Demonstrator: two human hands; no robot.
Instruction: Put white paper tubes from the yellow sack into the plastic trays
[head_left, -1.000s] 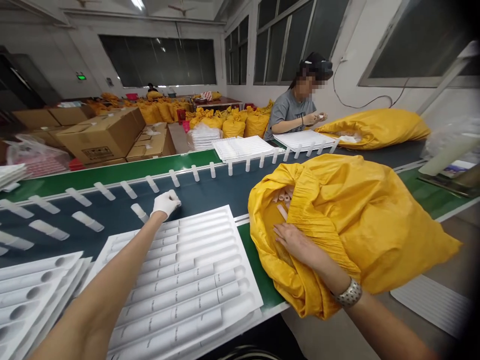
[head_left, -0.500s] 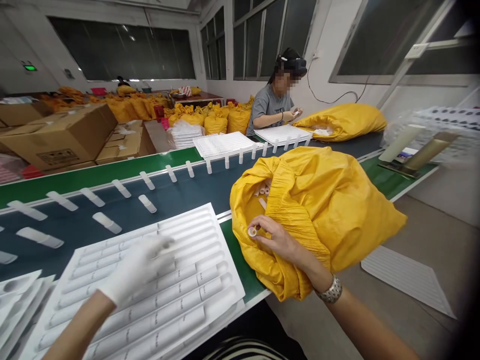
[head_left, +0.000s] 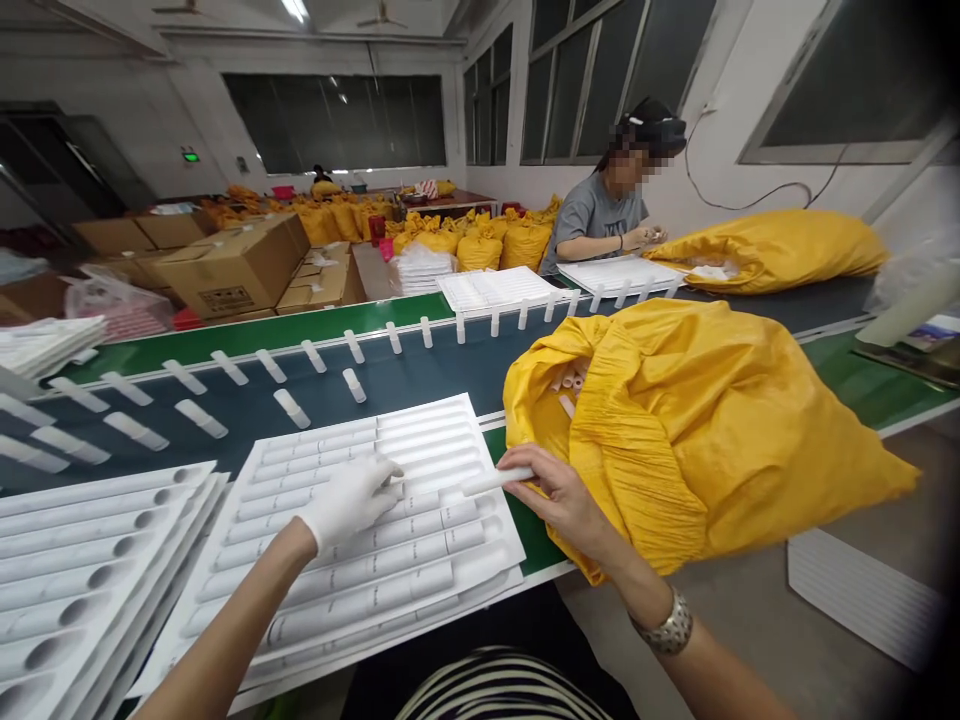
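My left hand (head_left: 352,500), in a white glove, is over a white moulded tray (head_left: 427,425), its fingers bent together above the printed white tubes (head_left: 397,595) in the grooves. What lies between those fingertips, if anything, is hidden. A plain white tube (head_left: 491,481) is pinched between the thumb and fingers of my right hand (head_left: 559,495), its free end pointing left over the tray's right side. Just behind that hand a yellow sack (head_left: 675,420) gapes, with small white tubes (head_left: 571,382) inside its mouth.
Rows of white tubes (head_left: 201,418) rest on the dark conveyor belt (head_left: 405,375) beyond the tray. Stacked trays (head_left: 82,560) stand at left. Across the belt a person (head_left: 600,215) works beside another yellow sack (head_left: 795,250). Cardboard boxes (head_left: 232,265) are at the back left.
My right hand has moved from the sack's mouth leftward to the tray's edge, turning the tube lengthwise. My left hand stays over the tray. The camera view has swung left.
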